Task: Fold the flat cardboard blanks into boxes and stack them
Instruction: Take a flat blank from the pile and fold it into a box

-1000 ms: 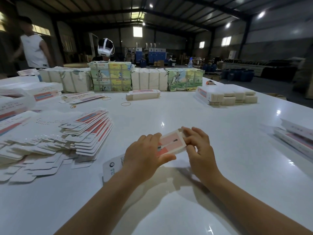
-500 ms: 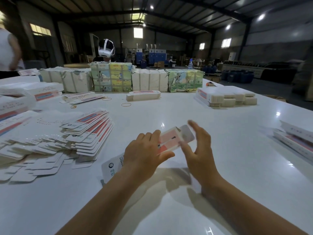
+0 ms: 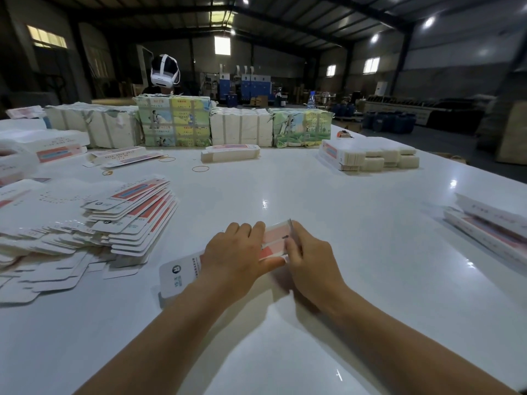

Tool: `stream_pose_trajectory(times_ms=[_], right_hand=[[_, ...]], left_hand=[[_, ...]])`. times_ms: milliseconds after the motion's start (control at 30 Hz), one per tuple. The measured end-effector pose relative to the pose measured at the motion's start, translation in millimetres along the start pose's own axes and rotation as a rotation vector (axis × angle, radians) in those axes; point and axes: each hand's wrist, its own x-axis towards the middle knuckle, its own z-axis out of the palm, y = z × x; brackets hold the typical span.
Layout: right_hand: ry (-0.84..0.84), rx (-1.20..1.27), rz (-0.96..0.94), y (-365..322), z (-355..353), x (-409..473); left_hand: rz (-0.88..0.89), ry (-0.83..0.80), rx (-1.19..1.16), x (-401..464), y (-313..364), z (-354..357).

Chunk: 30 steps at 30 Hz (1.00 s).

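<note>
Near the middle of the white desk (image 3: 328, 195), a red-and-white cardboard blank (image 3: 273, 242) is gripped by the left hand (image 3: 239, 256), fingers curled over it, hiding its middle. Its far end is pinched by the right hand (image 3: 310, 259). Fanned flat blanks (image 3: 134, 220) are cut off at the left edge.

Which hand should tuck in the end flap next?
Probably the right hand: its fingers already touch the far end of the pink-and-white cardboard box blank, while the left hand grips its middle.
</note>
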Motion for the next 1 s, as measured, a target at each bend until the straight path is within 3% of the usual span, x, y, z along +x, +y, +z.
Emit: stream_pose_trajectory(times_ms=[133,200,300,367,533,833,1000], right_hand=[[-0.016,-0.045,-0.025,1,0,-1],[0.011,0.170,0.068,-3,-3,1],[-0.011,0.658,0.367,-6,-11,7],[-0.050,0.778,0.440,-6,-17,8],[-0.009,0.729,0.309,-8,-20,6],[0.026,0.757,0.370,-4,-17,5],[0.052,0.588,0.318,-3,-14,2]], left_hand=[[0.004,-0.007,0.012,0,2,0],[-0.009,0.005,-0.043,-1,1,-3],[-0.006,0.026,-0.056,-4,1,-7],[0.008,0.037,-0.067,-5,2,-8],[0.022,0.082,-0.108,-7,5,-11],[0.042,0.106,-0.082,-11,8,-16],[0.056,0.143,0.014,-11,12,-17]])
